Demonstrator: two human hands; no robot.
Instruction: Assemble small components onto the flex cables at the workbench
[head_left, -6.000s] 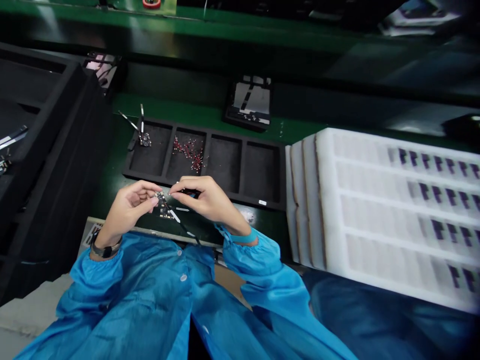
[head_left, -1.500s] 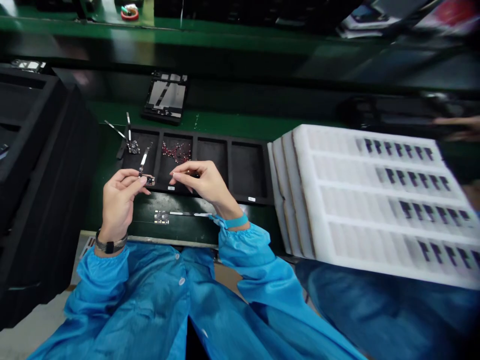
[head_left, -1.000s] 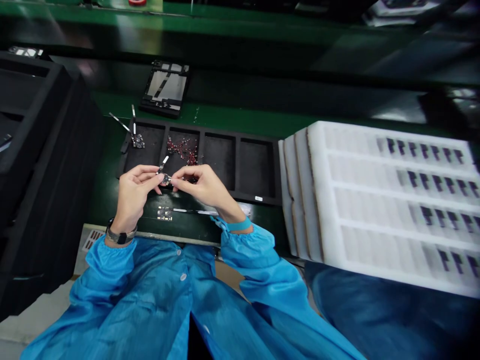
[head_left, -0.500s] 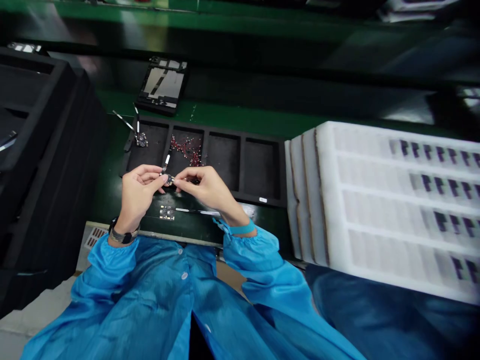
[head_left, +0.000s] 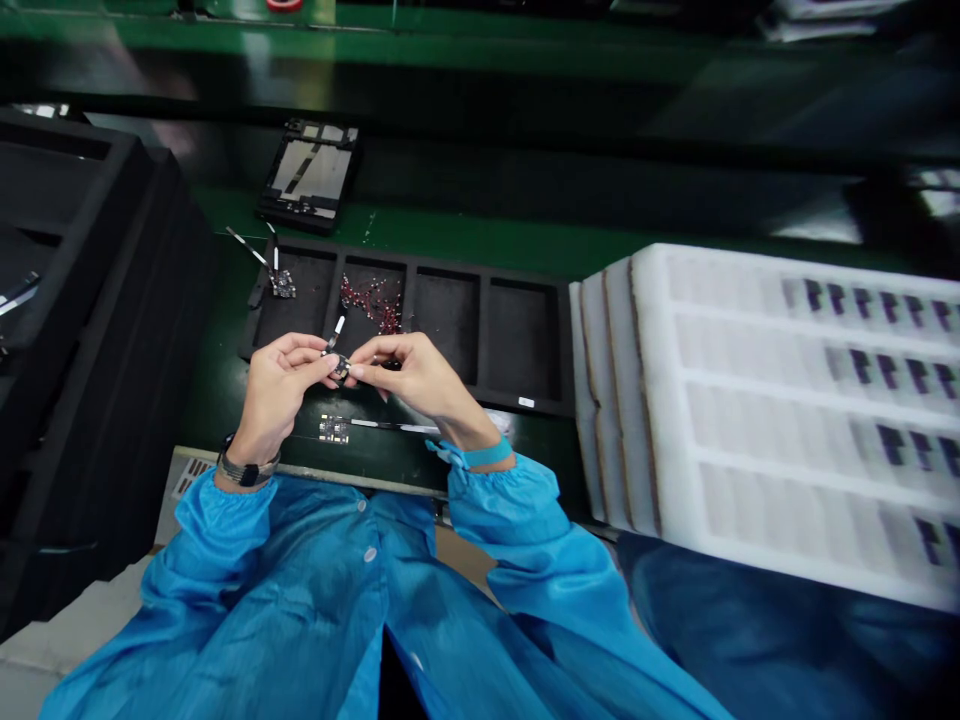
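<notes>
My left hand [head_left: 276,392] pinches a small circuit board with a flat ribbon tail [head_left: 337,352] above the near edge of the green bench. My right hand [head_left: 416,375] meets it from the right, thumb and forefinger pinched at the board; what they hold there is too small to make out. A second small board with a long flat cable [head_left: 360,428] lies on the bench just below my hands. Behind them stands a black four-compartment tray [head_left: 517,400]; one compartment holds several tiny red parts [head_left: 371,298], another a board with ribbons [head_left: 279,282].
A stack of white foam trays [head_left: 750,400] with rows of small dark parts fills the right. Tall black foam trays [head_left: 97,330] stand at the left. A dark device frame [head_left: 307,175] lies behind the black tray. My blue sleeves fill the foreground.
1.5 s ago my hands were apart, the left holding the board alone. They have come together at the board and stayed pinched there. The view has shifted slightly.
</notes>
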